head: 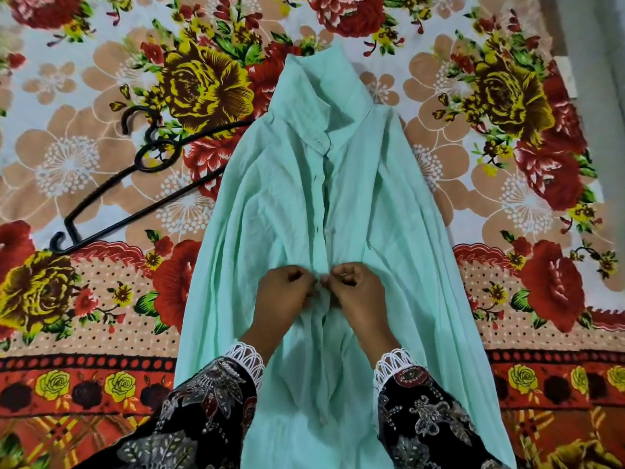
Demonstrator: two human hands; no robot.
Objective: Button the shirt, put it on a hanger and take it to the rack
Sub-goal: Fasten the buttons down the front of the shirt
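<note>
Nearest the lens: two dark floral sleeves with white lace cuffs, left sleeve and right sleeve, reaching forward over the hem end of the mint-green shirt.

Shirt spread flat, front up, on the floral bedsheet. Long axis straight away from the person: hem near, collar at the far end, pointing away. Placket running down the centre line, dark buttonhole marks visible above the hands, its two edges apparently not joined there.

Left hand and right hand both curled closed, fingertips pinching placket fabric, meeting at the centre line roughly midway along the shirt. Button itself not visible under the fingers. Hands level with each other, neither clearly nearer; work lies directly between them.

Judgement: buttoning in progress; placket above, toward the collar, likely next, so travel would run away from the body along that axis.

Black hanger lying on the sheet left of the shirt, far end tucked under its edge, hook pointing up-left. Nearer the left hand. Rack not in view.
</note>
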